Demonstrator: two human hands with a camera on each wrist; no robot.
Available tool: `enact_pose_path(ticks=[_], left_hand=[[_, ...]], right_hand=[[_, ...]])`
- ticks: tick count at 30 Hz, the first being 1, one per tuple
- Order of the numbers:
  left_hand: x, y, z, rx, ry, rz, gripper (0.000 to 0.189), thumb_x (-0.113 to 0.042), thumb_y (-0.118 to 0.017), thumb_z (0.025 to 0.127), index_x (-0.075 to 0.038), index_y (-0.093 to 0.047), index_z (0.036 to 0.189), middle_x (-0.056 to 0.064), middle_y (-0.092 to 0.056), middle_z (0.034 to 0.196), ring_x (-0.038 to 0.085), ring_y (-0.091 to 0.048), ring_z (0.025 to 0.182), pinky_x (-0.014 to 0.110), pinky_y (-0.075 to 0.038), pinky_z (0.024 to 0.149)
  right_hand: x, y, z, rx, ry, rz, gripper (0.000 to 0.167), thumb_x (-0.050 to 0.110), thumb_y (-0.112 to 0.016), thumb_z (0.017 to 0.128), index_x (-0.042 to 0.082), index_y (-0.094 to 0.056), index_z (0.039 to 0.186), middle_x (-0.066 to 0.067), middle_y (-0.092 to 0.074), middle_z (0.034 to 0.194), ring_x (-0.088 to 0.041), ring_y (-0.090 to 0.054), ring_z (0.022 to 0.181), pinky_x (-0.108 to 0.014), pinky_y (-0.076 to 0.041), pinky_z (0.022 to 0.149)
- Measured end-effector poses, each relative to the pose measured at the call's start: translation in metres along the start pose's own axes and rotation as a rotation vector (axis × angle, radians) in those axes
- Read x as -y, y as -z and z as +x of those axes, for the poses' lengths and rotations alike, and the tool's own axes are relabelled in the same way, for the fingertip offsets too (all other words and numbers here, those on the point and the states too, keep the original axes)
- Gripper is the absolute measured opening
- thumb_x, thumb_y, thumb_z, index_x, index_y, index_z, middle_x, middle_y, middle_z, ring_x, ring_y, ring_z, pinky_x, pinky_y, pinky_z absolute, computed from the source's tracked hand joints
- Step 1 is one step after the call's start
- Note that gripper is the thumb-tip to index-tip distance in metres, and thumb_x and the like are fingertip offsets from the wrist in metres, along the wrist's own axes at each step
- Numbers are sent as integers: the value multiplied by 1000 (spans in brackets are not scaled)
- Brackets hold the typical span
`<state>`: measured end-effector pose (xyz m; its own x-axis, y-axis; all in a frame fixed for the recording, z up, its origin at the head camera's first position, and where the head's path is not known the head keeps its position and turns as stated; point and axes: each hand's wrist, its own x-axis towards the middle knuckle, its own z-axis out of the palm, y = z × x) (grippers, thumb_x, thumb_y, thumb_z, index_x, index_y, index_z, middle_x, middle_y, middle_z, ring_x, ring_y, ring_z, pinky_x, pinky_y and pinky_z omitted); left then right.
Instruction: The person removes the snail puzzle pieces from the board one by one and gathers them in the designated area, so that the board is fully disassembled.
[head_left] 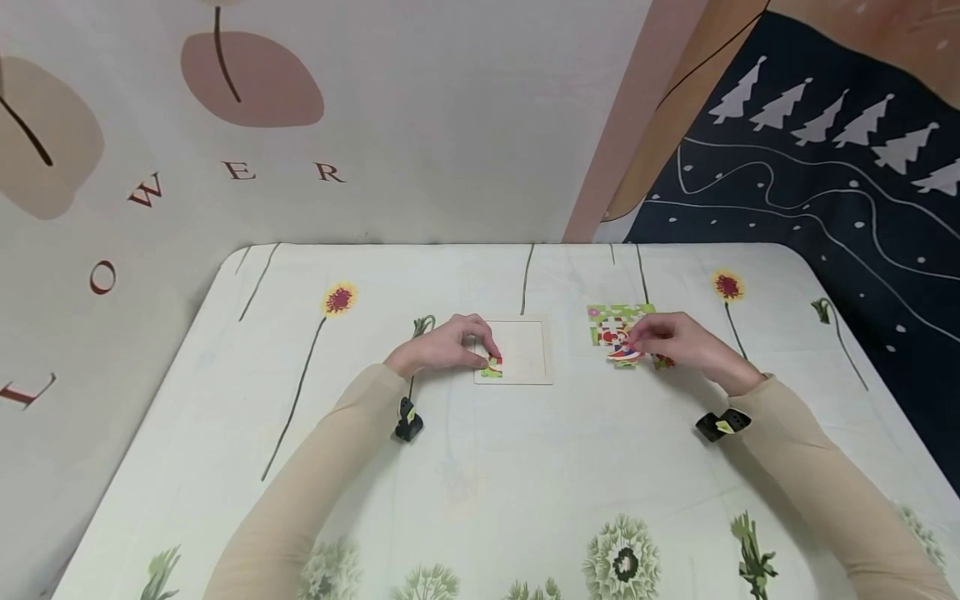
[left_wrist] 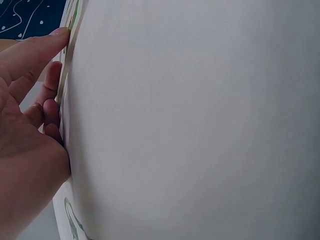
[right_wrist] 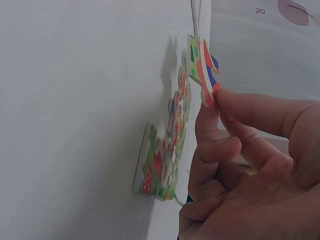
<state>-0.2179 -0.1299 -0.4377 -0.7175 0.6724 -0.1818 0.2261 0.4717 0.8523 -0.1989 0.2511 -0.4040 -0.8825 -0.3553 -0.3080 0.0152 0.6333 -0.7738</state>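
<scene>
In the head view, my left hand [head_left: 450,343] reaches over the left edge of a shallow puzzle tray [head_left: 525,379]. Its fingertips touch a green, red and yellow puzzle piece [head_left: 491,372] lying in the tray's near left corner. The left wrist view shows the fingers [left_wrist: 50,42] right at the tray's edge. My right hand [head_left: 678,342] pinches a puzzle piece [right_wrist: 206,70] between thumb and fingers, coloured green, red, white and blue. It holds that piece raised over a group of puzzle pieces [head_left: 596,313], partly hidden by the hand.
The table [head_left: 480,467] wears a white cover printed with flowers and stems. A pale wall [head_left: 450,125] stands behind it, with a dark tree-patterned hanging [head_left: 810,175] at the right. Black wrist cameras [head_left: 408,421] sit on both sleeves.
</scene>
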Motion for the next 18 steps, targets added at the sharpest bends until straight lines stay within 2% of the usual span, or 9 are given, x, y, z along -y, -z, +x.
enact_pose_path(ticks=[10,18], left_hand=[[0,0,0,0,-15,1,20,2,-68,84,-1,-74,103,13,-62,115,27,-48,124,50,-26,116],[0,0,-1,-6,7,13,20,1,-68,84,-3,-74,103,11,-61,119,27,-46,126,50,-24,116]], right_hand=[[-9,3,-2,13,0,-7,20,8,-59,98,-7,-63,111,0,-60,87,-10,-47,73,-26,-40,64],[-16,3,-3,9,20,-43,17,4,-56,98,-5,-64,108,-7,-64,97,-9,-48,77,-25,-42,67]])
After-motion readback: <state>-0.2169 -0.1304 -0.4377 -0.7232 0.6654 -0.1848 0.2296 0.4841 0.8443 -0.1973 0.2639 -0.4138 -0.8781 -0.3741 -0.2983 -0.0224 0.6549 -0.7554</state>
